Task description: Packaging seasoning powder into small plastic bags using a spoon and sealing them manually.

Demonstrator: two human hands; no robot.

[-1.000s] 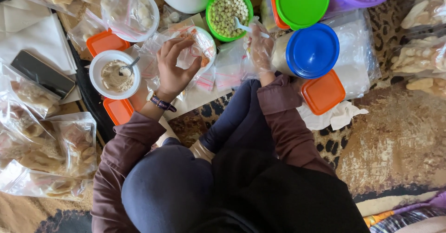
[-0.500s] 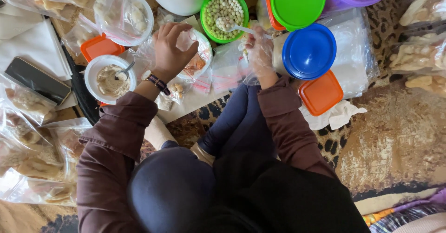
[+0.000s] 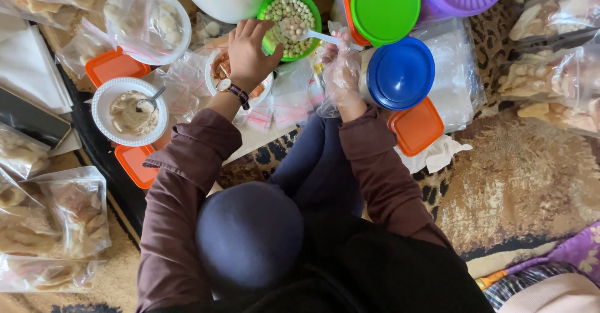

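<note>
1. Progress first, as best we can judge: we're mid-packing. Sealed bags of crackers [image 3: 59, 225] are piled at 8 o'clock and more bags [image 3: 550, 82] sit at 2 o'clock, so a good chunk looks done. The green bowl [image 3: 310, 13] at 12 is full of pale round bits, so plenty looks left to portion out.

2. Lids are off and scattered: green lid [image 3: 385, 7] at 1 o'clock, blue lid [image 3: 400, 72] just below it, orange lid [image 3: 415, 126] by our right forearm, 2 more orange ones on the left side. Nothing closed up yet.

3. White bowl [image 3: 129, 111] at 10 o'clock holds a beige paste w/ a spoon stuck in it; nobody's touching it rn.

4. Left hand [image 3: 248, 54]: fingers curled, tips reaching onto the near-left rim of the green bowl. It sits over a small dish [image 3: 215, 69] w/ orange-ish food. Can't tell if it's pinching anything or just steadying the rim.

5. Right hand [image 3: 340, 69]: wrapped in a clear plastic glove or bag, closed round the handle of a white spoon [image 3: 306, 33]. The spoon's scoop is loaded w/ the round bits and hovers over the green bowl's right half.

6. Loose small clear bags [image 3: 284, 94] lie between our wrists at center, unfilled afaict.
</note>
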